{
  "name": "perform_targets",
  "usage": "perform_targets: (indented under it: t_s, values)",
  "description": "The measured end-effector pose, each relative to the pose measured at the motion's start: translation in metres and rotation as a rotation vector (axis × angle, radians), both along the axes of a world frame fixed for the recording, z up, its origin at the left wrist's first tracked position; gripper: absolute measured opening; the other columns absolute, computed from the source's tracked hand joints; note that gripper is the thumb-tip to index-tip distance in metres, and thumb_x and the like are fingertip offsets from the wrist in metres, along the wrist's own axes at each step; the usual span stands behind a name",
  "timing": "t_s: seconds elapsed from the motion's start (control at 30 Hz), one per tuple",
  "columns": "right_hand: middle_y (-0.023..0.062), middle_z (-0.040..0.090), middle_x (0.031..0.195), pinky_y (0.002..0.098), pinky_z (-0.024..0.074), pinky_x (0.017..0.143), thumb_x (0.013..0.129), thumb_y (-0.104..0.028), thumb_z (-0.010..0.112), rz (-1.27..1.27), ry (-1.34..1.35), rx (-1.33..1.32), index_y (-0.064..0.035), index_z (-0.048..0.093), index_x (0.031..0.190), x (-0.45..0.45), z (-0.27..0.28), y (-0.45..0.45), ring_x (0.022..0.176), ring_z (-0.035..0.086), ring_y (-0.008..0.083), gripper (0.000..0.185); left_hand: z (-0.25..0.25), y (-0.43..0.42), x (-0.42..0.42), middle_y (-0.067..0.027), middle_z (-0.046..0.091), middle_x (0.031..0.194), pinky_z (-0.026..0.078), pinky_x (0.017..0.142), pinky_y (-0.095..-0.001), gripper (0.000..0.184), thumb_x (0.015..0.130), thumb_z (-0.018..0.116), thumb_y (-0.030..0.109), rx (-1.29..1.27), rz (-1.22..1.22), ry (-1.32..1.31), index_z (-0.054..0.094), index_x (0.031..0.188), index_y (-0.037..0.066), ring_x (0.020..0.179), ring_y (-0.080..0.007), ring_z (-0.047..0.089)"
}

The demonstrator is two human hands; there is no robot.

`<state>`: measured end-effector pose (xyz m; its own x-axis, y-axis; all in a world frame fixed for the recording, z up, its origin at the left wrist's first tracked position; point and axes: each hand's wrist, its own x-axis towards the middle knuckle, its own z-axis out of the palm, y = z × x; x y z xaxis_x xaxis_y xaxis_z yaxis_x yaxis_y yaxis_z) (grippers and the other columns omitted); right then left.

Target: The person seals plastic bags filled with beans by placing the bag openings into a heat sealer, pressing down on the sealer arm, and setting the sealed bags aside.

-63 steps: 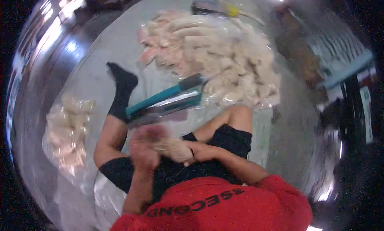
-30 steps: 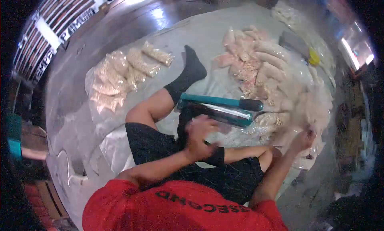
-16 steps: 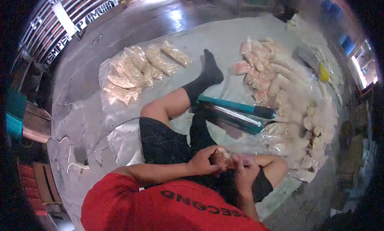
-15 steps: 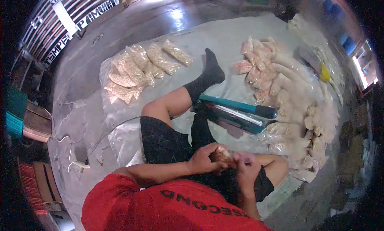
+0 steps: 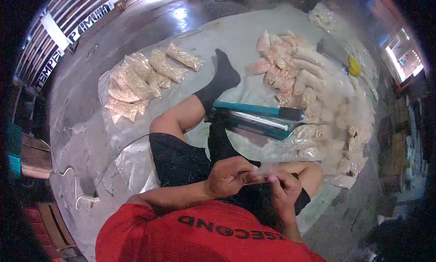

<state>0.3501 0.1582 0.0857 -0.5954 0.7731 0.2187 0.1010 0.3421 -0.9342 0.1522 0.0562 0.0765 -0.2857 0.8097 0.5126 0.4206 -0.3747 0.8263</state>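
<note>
Packet (image 5: 260,173): one, thin and clear, held between both hands above the lap; contents cannot be made out.
Left hand (image 5: 229,176): one, fingers curled, gripping the near end of the packet; forearm lies almost level across the body, elbow bent.
Right hand (image 5: 286,189): one, thumb and fingers pinching the other end of the packet; forearm slopes up from the right side of the shirt (image 5: 204,230), elbow bent.
Teal tool (image 5: 254,114): one, dark-ended, lying on the pale sheet (image 5: 236,30) beyond the packet.
Left group of bags (image 5: 141,80): at least seven, clear, filled with pale pieces, overlapping.
Right heap of bags (image 5: 313,87): many, overlapped too closely for an exact count; several show pink at the far left edge.
Yellow item (image 5: 354,66): one, at the far side of the right heap of bags.
White power strip (image 5: 90,199): one, with cord, on the floor (image 5: 77,139).
</note>
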Motion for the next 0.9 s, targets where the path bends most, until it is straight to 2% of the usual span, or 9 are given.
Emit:
perform_targets:
  t_s: [0.23, 0.3, 0.33, 0.5, 0.57, 0.7, 0.77, 0.8, 0.9]
  values:
    - [0.0133, 0.075, 0.091, 0.0327, 0.0563, 0.078, 0.085, -0.009, 0.078, -0.224, 0.002, -0.014, -0.0003, 0.074, 0.1, -0.008, 0.002, -0.02, 0.083, 0.073, 0.0232, 0.017, -0.001, -0.001, 0.01, -0.0143, 0.068, 0.087, 0.055, 0.067, -0.0368, 0.013, 0.094, 0.07, 0.012, -0.002, 0.029, 0.022, 0.067, 0.102, 0.003, 0.075, -0.0295, 0.069]
    - [0.0109, 0.073, 0.098, 0.0299, 0.0534, 0.085, 0.085, -0.005, 0.077, -0.031, -0.116, -0.034, 0.0026, 0.071, 0.102, 0.007, -0.016, -0.021, 0.091, 0.068, 0.0167, 0.019, -0.001, -0.002, 0.014, -0.0143, 0.068, 0.087, 0.055, 0.067, -0.0362, 0.012, 0.093, 0.07, 0.012, 0.048, 0.035, 0.019, 0.067, 0.101, 0.003, 0.076, -0.0294, 0.069]
    - [0.0097, 0.072, 0.098, 0.0292, 0.0531, 0.083, 0.084, -0.003, 0.078, -0.059, -0.018, 0.06, 0.0014, 0.068, 0.1, 0.009, -0.021, -0.022, 0.089, 0.067, 0.0162, 0.019, 0.0, -0.003, 0.016, -0.0143, 0.068, 0.087, 0.055, 0.068, -0.0356, 0.012, 0.093, 0.071, 0.012, 0.091, 0.042, 0.012, 0.067, 0.101, 0.003, 0.076, -0.0293, 0.069]
    - [0.0025, 0.065, 0.085, 0.0276, 0.0518, 0.077, 0.088, -0.006, 0.076, -0.193, 0.039, 0.055, -0.0029, 0.062, 0.089, 0.004, -0.023, -0.02, 0.081, 0.063, 0.0128, 0.015, 0.001, 0.002, 0.01, -0.0119, 0.068, 0.087, 0.054, 0.069, -0.0333, 0.011, 0.089, 0.075, 0.01, -0.031, 0.148, -0.1, 0.07, 0.095, 0.004, 0.078, -0.025, 0.069]
    - [0.0037, 0.064, 0.089, 0.0284, 0.0516, 0.079, 0.091, -0.008, 0.074, -0.179, -0.023, -0.309, -0.0037, 0.061, 0.09, 0.003, -0.026, -0.013, 0.084, 0.062, 0.0128, 0.014, -0.001, 0.004, 0.007, -0.011, 0.068, 0.087, 0.053, 0.07, -0.0328, 0.01, 0.087, 0.076, 0.009, -0.081, 0.141, -0.143, 0.07, 0.093, 0.004, 0.079, -0.0235, 0.068]
    - [0.003, 0.068, 0.086, 0.03, 0.0526, 0.076, 0.086, -0.012, 0.078, -0.233, -0.008, -0.531, -0.0042, 0.066, 0.087, 0.004, -0.02, 0.005, 0.079, 0.064, 0.0159, 0.014, -0.002, 0.001, 0.005, -0.0108, 0.069, 0.086, 0.053, 0.071, -0.0321, 0.008, 0.087, 0.075, 0.008, -0.198, 0.154, -0.204, 0.072, 0.093, 0.003, 0.078, -0.0222, 0.068]
    - [0.0014, 0.067, 0.088, 0.0287, 0.0522, 0.078, 0.088, -0.011, 0.076, -0.209, 0.441, -0.632, -0.0043, 0.067, 0.091, -0.002, -0.015, 0.007, 0.08, 0.063, 0.0146, 0.012, -0.002, 0.002, 0.003, -0.0112, 0.07, 0.085, 0.053, 0.071, -0.0319, 0.008, 0.088, 0.075, 0.007, -0.197, 0.205, -0.164, 0.072, 0.094, 0.003, 0.078, -0.0226, 0.068]
    - [0.0013, 0.067, 0.089, 0.0275, 0.0518, 0.08, 0.089, -0.011, 0.076, -0.217, 0.147, -0.256, -0.0041, 0.068, 0.095, -0.001, -0.037, 0.011, 0.083, 0.063, 0.0135, 0.012, -0.005, 0.004, 0.001, -0.0114, 0.07, 0.086, 0.053, 0.071, -0.0319, 0.008, 0.088, 0.074, 0.007, -0.198, 0.203, -0.145, 0.072, 0.094, 0.002, 0.078, -0.023, 0.069]
    - [0.0028, 0.068, 0.093, 0.028, 0.052, 0.081, 0.087, -0.011, 0.078, -0.077, 0.009, -0.355, -0.0039, 0.07, 0.099, -0.013, -0.041, 0.0, 0.087, 0.063, 0.0136, 0.016, -0.004, 0.008, 0.0, -0.0116, 0.07, 0.086, 0.053, 0.071, -0.0323, 0.009, 0.087, 0.074, 0.006, -0.213, 0.202, -0.098, 0.072, 0.094, 0.002, 0.078, -0.0238, 0.069]
